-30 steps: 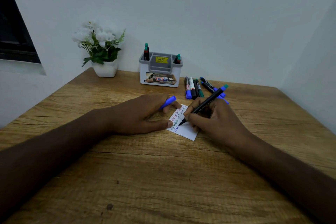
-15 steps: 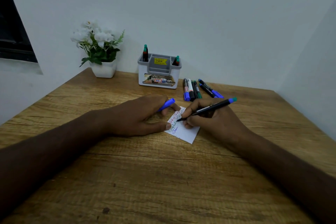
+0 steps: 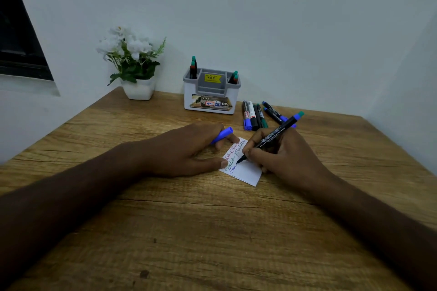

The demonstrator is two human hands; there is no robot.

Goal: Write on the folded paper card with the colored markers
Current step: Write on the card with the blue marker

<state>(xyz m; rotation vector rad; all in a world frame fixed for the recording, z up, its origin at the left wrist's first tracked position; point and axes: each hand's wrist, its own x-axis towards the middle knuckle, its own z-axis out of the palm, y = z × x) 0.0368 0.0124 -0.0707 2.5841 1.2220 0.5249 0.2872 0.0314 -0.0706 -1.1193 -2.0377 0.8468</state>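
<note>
A small white folded paper card (image 3: 247, 171) lies on the wooden table (image 3: 212, 231), with lines of red, green and blue writing near its left end. My right hand (image 3: 281, 153) grips a black marker with a blue and green end (image 3: 274, 134); its tip touches the card beside the blue line. My left hand (image 3: 186, 149) holds a blue marker cap (image 3: 222, 134) between its fingers, while thumb and a fingertip press the card's left edge.
Several loose markers (image 3: 254, 116) lie behind the card on the right. A grey and white pen holder (image 3: 211, 99) with markers in it stands at the back wall. A white pot of flowers (image 3: 138, 88) sits at the back left. Walls close in behind and right.
The marker's tip has moved back left along the card, and its rear end has tilted up again. My left hand has stayed on the card with the cap.
</note>
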